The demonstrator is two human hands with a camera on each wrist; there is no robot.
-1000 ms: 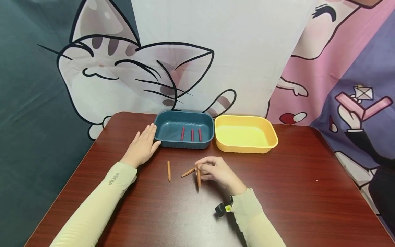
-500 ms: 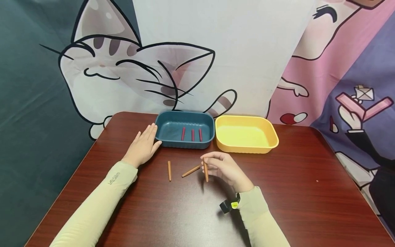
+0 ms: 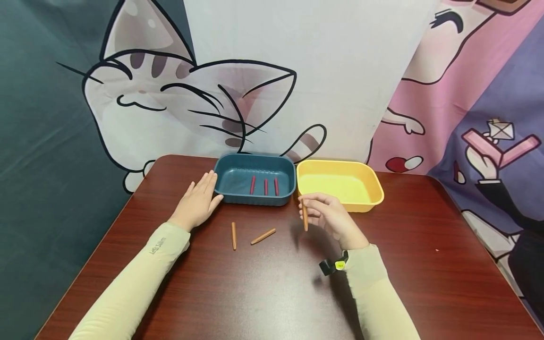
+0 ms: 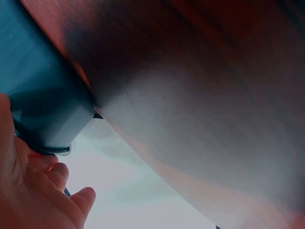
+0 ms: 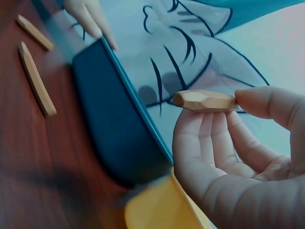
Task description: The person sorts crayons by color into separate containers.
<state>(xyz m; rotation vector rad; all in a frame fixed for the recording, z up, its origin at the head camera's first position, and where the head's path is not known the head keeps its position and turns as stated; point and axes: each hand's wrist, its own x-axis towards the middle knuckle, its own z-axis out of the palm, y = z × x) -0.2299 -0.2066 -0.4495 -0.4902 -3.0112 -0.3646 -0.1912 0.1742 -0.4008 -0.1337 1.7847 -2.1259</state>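
My right hand (image 3: 330, 216) pinches a short tan pencil (image 5: 205, 100) between thumb and fingers, raised just in front of the yellow bin (image 3: 366, 206). In the head view this pencil points down. Against the left end of the blue bin (image 3: 255, 199) rests my left hand (image 3: 193, 200), its fingers straight along the side. Two more tan pencils, one roughly upright in view (image 3: 233, 236) and one slanted (image 3: 263, 236), lie on the table before the blue bin. Three dark red sticks, including a middle one (image 3: 266, 187), lie inside the blue bin.
Both bins stand side by side at the back of the brown table (image 3: 272, 288). Behind them hangs a cloth (image 3: 340, 71) printed with cartoon figures. A dark object (image 3: 527, 264) shows at the right edge of the view.
My right hand has carried its pencil up and to the right, away from the slanted pencil to the yellow bin's front. My left hand has stayed at the blue bin.
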